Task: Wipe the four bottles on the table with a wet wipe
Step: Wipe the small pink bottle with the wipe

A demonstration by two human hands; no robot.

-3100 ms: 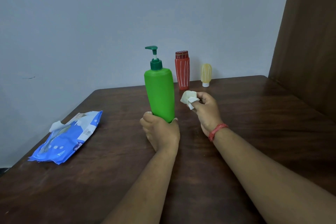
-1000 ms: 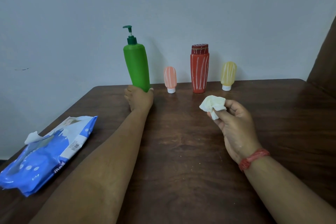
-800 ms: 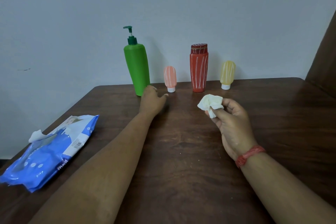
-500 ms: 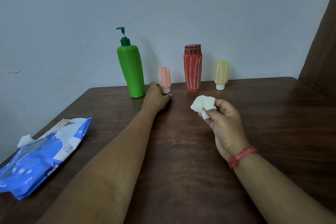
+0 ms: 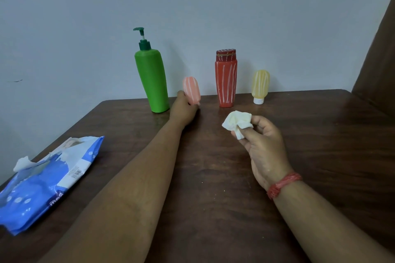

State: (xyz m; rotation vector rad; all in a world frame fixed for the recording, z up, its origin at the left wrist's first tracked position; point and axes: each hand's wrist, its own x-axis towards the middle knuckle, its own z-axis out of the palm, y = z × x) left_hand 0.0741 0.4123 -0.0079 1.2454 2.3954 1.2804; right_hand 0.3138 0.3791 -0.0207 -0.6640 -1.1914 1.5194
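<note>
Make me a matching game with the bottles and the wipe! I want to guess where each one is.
Things:
1. green pump bottle
2. pink bottle
3. yellow bottle
4. wet wipe

Places:
A. pinched in the right hand
B. farthest right in the row, standing on its white cap
C. held by the left hand, tilted
D. farthest left in the row, standing by the wall

Pairs: 1-D, 2-C, 3-B, 4-A
</note>
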